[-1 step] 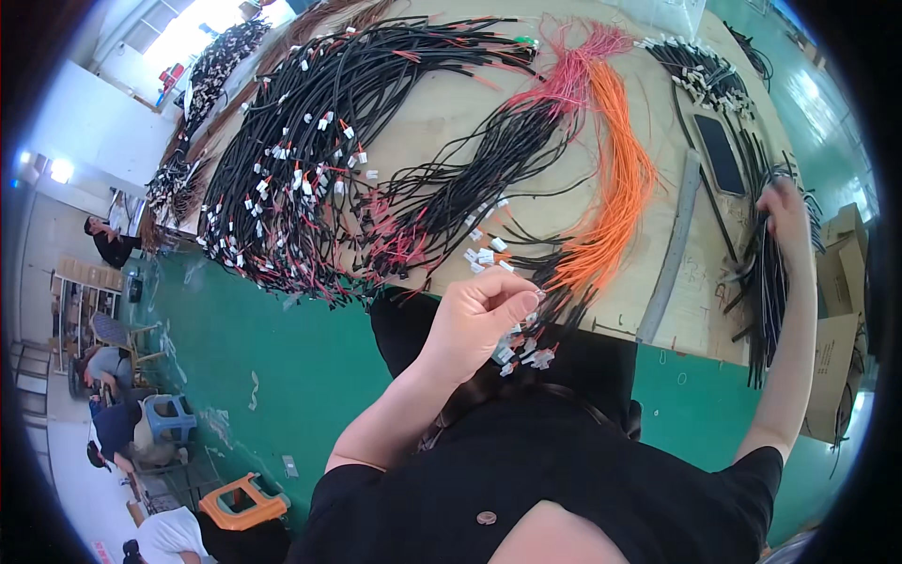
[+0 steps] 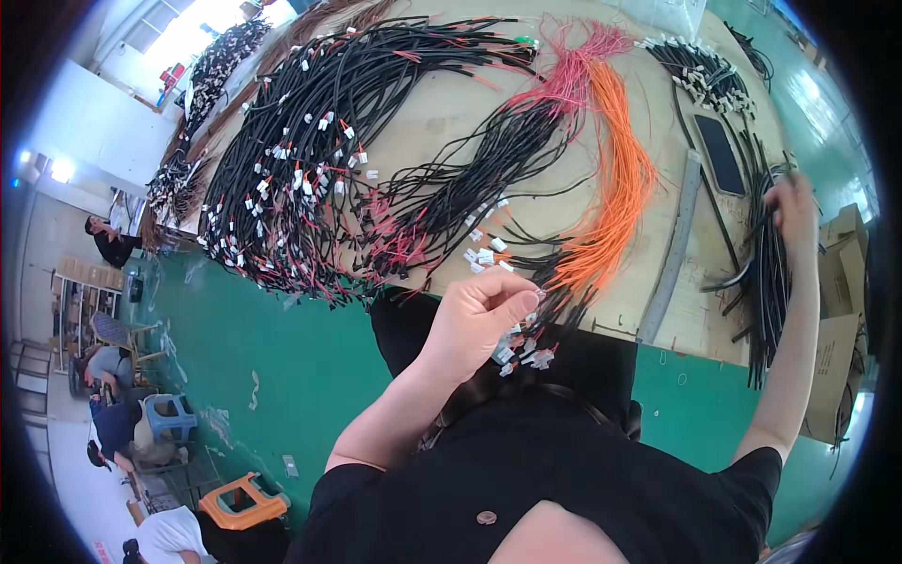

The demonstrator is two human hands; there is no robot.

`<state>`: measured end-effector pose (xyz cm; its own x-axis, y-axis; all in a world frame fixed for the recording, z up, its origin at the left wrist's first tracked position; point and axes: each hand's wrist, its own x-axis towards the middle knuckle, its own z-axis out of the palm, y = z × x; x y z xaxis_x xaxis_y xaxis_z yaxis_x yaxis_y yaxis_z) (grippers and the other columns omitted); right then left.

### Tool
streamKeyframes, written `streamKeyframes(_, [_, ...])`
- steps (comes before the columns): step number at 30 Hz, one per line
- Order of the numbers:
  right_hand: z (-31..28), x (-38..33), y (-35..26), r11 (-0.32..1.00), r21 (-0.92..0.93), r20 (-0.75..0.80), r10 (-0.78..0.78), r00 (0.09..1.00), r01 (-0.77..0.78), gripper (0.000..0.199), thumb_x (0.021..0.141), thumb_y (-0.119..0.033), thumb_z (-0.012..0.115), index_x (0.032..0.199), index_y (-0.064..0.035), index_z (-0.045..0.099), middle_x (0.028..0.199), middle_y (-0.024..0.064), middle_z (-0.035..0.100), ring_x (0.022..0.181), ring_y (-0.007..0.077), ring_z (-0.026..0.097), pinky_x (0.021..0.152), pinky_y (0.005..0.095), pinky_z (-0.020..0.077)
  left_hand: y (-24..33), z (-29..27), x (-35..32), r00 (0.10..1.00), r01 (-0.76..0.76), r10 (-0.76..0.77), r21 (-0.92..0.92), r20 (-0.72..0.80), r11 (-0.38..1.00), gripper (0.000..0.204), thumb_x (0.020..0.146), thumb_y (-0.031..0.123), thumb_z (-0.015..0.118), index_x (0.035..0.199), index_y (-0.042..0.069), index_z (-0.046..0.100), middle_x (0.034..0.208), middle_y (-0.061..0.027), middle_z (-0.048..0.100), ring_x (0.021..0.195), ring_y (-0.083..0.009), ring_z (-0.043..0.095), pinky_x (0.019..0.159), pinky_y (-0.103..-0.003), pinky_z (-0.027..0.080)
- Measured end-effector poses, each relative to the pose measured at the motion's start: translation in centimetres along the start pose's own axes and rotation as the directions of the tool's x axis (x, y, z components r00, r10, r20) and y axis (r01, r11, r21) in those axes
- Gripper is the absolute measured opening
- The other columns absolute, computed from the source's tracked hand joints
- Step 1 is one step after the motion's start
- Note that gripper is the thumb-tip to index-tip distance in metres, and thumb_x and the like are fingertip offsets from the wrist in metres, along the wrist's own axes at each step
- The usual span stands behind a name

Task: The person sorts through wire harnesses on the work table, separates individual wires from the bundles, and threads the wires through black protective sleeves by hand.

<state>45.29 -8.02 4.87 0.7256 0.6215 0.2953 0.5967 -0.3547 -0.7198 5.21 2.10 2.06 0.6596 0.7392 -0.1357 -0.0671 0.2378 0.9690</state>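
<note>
A sorting step seems in hand: white connectors (image 2: 520, 346) are pinched in the left hand (image 2: 477, 321) at the table (image 2: 658, 310) edge; black wires (image 2: 766, 282) are gripped by the right hand (image 2: 792, 209). Careful separation is probably needed next.

Inspector: Access around the orange wire bundle (image 2: 615, 202)?

Assessor: Bare tabletop (image 2: 658, 155) lies just right of it, up to the grey strip (image 2: 672, 249). Left of it, black wire looms (image 2: 470, 179) and loose white connectors (image 2: 484, 252) block passage. Below it, the left hand (image 2: 479, 315) occupies the table edge.

Inspector: Further right?

Assessor: A dark flat panel (image 2: 722, 155) and black cables (image 2: 766, 273), right hand (image 2: 794, 211) among them.
</note>
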Motion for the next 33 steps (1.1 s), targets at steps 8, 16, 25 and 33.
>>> streamKeyframes(8, [4.3,-4.8,-4.1,0.985,0.168,0.007,0.037,0.999,-0.037,0.011,0.087,-0.016,0.042,0.092,-0.0059,0.043,0.066,0.0011,0.052,0.046,0.0031,0.042,0.039,0.0152,0.0329,0.0,0.3,-0.3,1.000,-0.007,0.005,-0.061,-0.031,0.998,0.011,0.079,0.009,0.059,0.086,0.001,0.060,0.075,0.0018,0.056,0.064,-0.0026,0.043,0.056,-0.015,0.032])
streamKeyframes(16, [7.5,-7.7,-3.6,0.862,0.489,0.134,0.073,0.988,-0.130,0.019,0.085,-0.016,0.048,0.073,-0.0030,0.055,0.058,0.0003,0.052,0.047,0.0031,0.042,0.041,0.0169,0.0302,3.1,1.0,-0.1,0.973,-0.206,0.210,0.052,-0.093,0.977,0.009,0.079,0.002,0.056,0.086,-0.002,0.059,0.078,-0.0020,0.056,0.069,-0.0042,0.047,0.062,-0.016,0.036])
streamKeyframes(25, [7.2,-15.6,-15.9,0.282,0.958,0.136,-0.281,0.950,-0.054,0.021,0.090,-0.023,0.038,0.089,-0.0025,0.043,0.080,0.0207,0.059,0.053,0.0115,0.050,0.046,0.0190,0.0397,3.7,3.5,-0.2,0.926,-0.377,0.376,0.018,0.026,0.926,0.011,0.076,-0.002,0.058,0.086,-0.004,0.059,0.079,-0.0033,0.050,0.064,-0.0041,0.042,0.057,-0.016,0.032])
streamKeyframes(33, [8.7,-17.0,-16.8,0.216,0.969,0.173,-0.255,0.951,-0.119,0.019,0.091,-0.019,0.034,0.093,-0.0023,0.042,0.084,0.0232,0.058,0.054,0.0151,0.052,0.051,0.0234,0.0448,3.2,3.6,-0.7,0.910,-0.414,0.414,-0.024,-0.005,0.910,0.011,0.077,-0.002,0.057,0.087,-0.004,0.058,0.080,-0.0031,0.050,0.063,-0.0041,0.042,0.056,-0.016,0.033])
